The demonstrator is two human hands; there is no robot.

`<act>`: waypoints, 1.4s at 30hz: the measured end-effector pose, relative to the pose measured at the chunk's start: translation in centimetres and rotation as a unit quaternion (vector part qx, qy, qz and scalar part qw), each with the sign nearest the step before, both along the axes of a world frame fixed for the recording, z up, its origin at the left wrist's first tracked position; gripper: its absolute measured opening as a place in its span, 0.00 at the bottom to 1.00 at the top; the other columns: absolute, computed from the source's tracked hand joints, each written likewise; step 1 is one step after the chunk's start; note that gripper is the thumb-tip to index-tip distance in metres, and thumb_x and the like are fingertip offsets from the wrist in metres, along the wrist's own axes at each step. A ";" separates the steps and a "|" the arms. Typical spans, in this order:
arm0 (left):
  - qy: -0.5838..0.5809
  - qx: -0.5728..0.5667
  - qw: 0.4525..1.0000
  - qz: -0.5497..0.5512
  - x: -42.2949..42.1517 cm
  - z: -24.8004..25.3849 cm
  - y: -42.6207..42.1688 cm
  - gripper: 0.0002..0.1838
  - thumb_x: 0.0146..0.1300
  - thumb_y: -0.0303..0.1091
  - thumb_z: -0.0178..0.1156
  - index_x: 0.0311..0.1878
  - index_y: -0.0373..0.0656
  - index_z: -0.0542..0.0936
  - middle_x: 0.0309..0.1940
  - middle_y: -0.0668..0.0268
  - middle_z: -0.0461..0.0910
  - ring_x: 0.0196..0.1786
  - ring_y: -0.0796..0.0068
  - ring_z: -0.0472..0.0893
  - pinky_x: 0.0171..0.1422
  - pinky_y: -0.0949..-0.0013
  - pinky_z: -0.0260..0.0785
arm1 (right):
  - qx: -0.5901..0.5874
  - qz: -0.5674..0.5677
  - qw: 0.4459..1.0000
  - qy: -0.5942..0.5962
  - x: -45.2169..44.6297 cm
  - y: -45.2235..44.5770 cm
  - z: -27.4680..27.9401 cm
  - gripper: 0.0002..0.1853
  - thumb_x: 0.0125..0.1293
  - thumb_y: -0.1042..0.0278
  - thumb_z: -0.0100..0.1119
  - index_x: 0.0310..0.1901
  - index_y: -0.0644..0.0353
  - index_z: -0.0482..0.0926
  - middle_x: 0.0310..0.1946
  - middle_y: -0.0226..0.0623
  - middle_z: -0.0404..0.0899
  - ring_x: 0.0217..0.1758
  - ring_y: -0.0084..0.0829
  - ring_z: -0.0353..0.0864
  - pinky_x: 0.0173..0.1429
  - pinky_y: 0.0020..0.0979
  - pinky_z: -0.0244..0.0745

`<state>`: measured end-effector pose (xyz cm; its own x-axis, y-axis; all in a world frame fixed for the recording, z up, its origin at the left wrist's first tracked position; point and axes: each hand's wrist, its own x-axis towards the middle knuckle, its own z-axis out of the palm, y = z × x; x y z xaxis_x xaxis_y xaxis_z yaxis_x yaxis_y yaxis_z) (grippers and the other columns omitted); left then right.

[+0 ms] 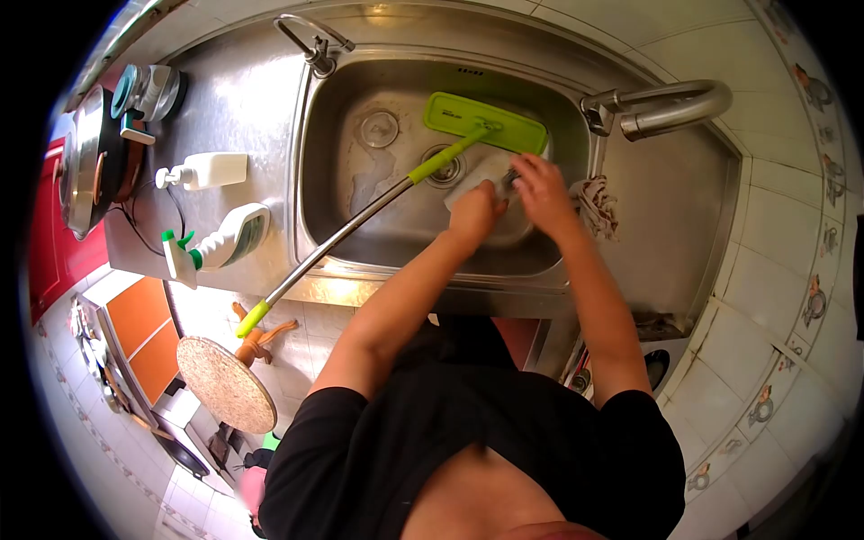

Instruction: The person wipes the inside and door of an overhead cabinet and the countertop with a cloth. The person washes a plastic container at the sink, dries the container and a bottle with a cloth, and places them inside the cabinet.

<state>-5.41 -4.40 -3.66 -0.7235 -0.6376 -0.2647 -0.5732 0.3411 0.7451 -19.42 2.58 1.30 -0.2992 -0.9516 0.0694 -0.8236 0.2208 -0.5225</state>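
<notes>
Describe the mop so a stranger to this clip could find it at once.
Find the steel sink in front of the person. The mop lies with its head inside, its pole slanting out over the near left rim. Unlike the pump bottle and spray bottle left of the sink, it has a flat lime-green head and a long metal pole.
</notes>
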 end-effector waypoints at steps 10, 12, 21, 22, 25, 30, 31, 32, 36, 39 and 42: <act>0.008 -0.122 0.984 -0.130 1.1 -1.4 3.5 0.08 0.57 0.35 0.56 0.33 0.43 0.69 0.25 0.59 0.79 0.27 0.58 0.81 0.29 0.59 0.73 | 0.307 0.167 0.911 -0.219 -5.6 -2.2 -4.7 0.14 0.62 0.66 0.58 0.48 0.60 0.77 0.41 0.40 0.80 0.44 0.37 0.79 0.51 0.32 0.73; -0.010 -0.109 0.984 -0.143 1.5 -0.1 3.4 0.07 0.56 0.34 0.55 0.33 0.43 0.69 0.26 0.60 0.78 0.27 0.58 0.81 0.29 0.58 0.74 | 0.313 0.088 0.915 -0.238 -5.6 -2.9 -6.9 0.14 0.61 0.66 0.58 0.47 0.59 0.78 0.42 0.40 0.81 0.44 0.35 0.80 0.51 0.32 0.73; 0.023 -0.124 0.973 -0.195 3.2 -1.1 4.9 0.05 0.53 0.32 0.54 0.31 0.44 0.70 0.24 0.62 0.77 0.26 0.61 0.80 0.29 0.61 0.73 | 0.269 0.231 0.918 -0.178 -3.7 0.8 -5.5 0.17 0.60 0.63 0.57 0.52 0.53 0.79 0.58 0.42 0.72 0.59 0.45 0.69 0.65 0.40 0.62; 0.024 -0.130 0.971 -0.201 3.5 -1.2 5.1 0.05 0.53 0.32 0.54 0.31 0.44 0.70 0.25 0.62 0.77 0.26 0.62 0.80 0.30 0.62 0.73 | 0.250 0.250 0.919 -0.174 -2.0 -0.3 -7.3 0.17 0.61 0.62 0.57 0.52 0.53 0.79 0.58 0.42 0.72 0.59 0.46 0.69 0.65 0.40 0.61; 0.032 -0.149 0.964 -0.216 4.5 -1.5 6.7 0.05 0.51 0.32 0.54 0.31 0.44 0.70 0.25 0.63 0.77 0.28 0.64 0.80 0.32 0.64 0.73 | 0.209 0.305 0.909 -0.191 1.7 -1.7 -8.5 0.18 0.61 0.61 0.56 0.52 0.54 0.78 0.58 0.44 0.71 0.59 0.46 0.68 0.66 0.41 0.59; 0.058 -0.151 0.959 -0.233 5.2 -0.8 6.3 0.05 0.50 0.32 0.54 0.31 0.45 0.70 0.25 0.65 0.76 0.28 0.66 0.80 0.34 0.66 0.72 | 0.250 0.218 0.928 -0.169 -3.6 2.8 -9.5 0.20 0.61 0.59 0.55 0.55 0.51 0.77 0.58 0.47 0.70 0.64 0.47 0.64 0.69 0.43 0.55; 0.062 -0.160 0.957 -0.234 5.5 -1.1 6.6 0.05 0.50 0.32 0.54 0.31 0.45 0.70 0.25 0.65 0.76 0.28 0.66 0.79 0.34 0.66 0.72 | 0.231 0.243 0.927 -0.167 -2.8 2.8 -10.6 0.20 0.62 0.59 0.55 0.56 0.50 0.76 0.59 0.47 0.69 0.64 0.47 0.64 0.69 0.43 0.55; 0.067 -0.168 0.956 -0.233 5.4 -1.7 6.7 0.05 0.50 0.32 0.54 0.31 0.45 0.70 0.25 0.65 0.76 0.28 0.65 0.79 0.34 0.66 0.72 | 0.212 0.270 0.925 -0.165 0.0 1.8 -10.3 0.20 0.62 0.59 0.55 0.57 0.49 0.76 0.59 0.48 0.69 0.64 0.47 0.63 0.69 0.43 0.55; 0.055 -0.151 0.962 -0.223 5.5 -2.4 7.5 0.06 0.50 0.32 0.54 0.31 0.44 0.70 0.25 0.64 0.77 0.28 0.65 0.80 0.34 0.66 0.73 | 0.222 0.218 0.933 -0.178 0.9 -2.3 -15.8 0.21 0.64 0.58 0.53 0.59 0.47 0.73 0.60 0.48 0.67 0.65 0.47 0.63 0.69 0.43 0.55; 0.030 -0.124 0.966 -0.226 4.2 -0.8 6.4 0.06 0.49 0.32 0.54 0.31 0.44 0.71 0.25 0.63 0.77 0.29 0.65 0.80 0.34 0.66 0.73 | 0.251 0.178 0.924 -0.228 0.7 -0.9 -16.7 0.21 0.66 0.58 0.52 0.60 0.47 0.73 0.63 0.49 0.63 0.66 0.47 0.61 0.70 0.43 0.54; 0.038 -0.140 0.961 -0.236 4.3 -1.2 6.6 0.06 0.49 0.32 0.54 0.31 0.44 0.70 0.24 0.64 0.78 0.27 0.65 0.80 0.31 0.65 0.73 | 0.290 0.267 0.906 -0.157 2.2 0.2 -12.1 0.20 0.67 0.57 0.50 0.60 0.48 0.72 0.67 0.48 0.58 0.68 0.46 0.59 0.71 0.40 0.53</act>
<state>-1.16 2.20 -4.83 -0.9598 -0.2727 -0.0664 -0.2538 0.7425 0.6199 -17.26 2.78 -10.82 0.2961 -0.8159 -0.4967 -0.7245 0.1470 -0.6734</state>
